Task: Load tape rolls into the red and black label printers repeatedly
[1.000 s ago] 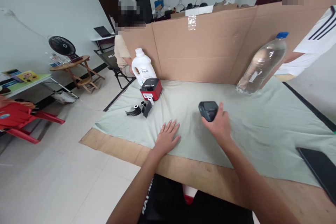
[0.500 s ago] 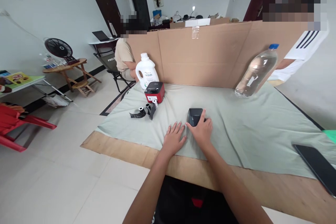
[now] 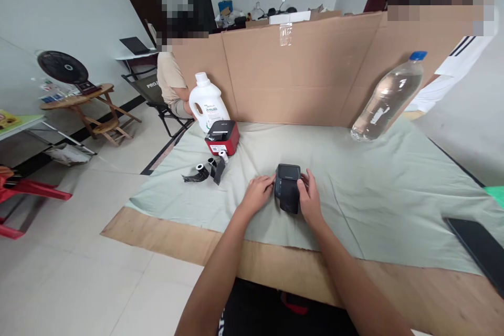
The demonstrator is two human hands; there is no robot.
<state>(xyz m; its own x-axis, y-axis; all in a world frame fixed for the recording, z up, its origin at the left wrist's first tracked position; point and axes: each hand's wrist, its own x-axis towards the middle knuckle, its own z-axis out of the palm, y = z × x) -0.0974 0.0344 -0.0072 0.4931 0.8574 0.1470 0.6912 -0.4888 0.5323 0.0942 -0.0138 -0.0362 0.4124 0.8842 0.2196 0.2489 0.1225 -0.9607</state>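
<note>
A small black box-shaped device (image 3: 290,189), perhaps a portable printer, rests on the green cloth (image 3: 318,149) in front of me. Its lower half looks like a dark flap or opening facing me; I cannot tell which. My left hand (image 3: 258,192) is at its left side, fingers curled, fingertips against the edge. On the right side, my right hand (image 3: 311,199) grips it with the thumb near the front and the fingers behind. To the left lie small rolls with black strips (image 3: 202,170), beside a red and black box-shaped device (image 3: 222,138).
A white jug (image 3: 208,102) stands behind the red device. A cardboard panel (image 3: 287,79) closes off the table's far side. A clear bottle with a blue cap (image 3: 388,100) leans there. A phone (image 3: 476,247) lies near the right edge. Two people sit beyond the panel.
My left hand has gone from lying flat on the cloth to touching the device's left side. My right hand has shifted to its right side, and more of the device's dark front shows.
</note>
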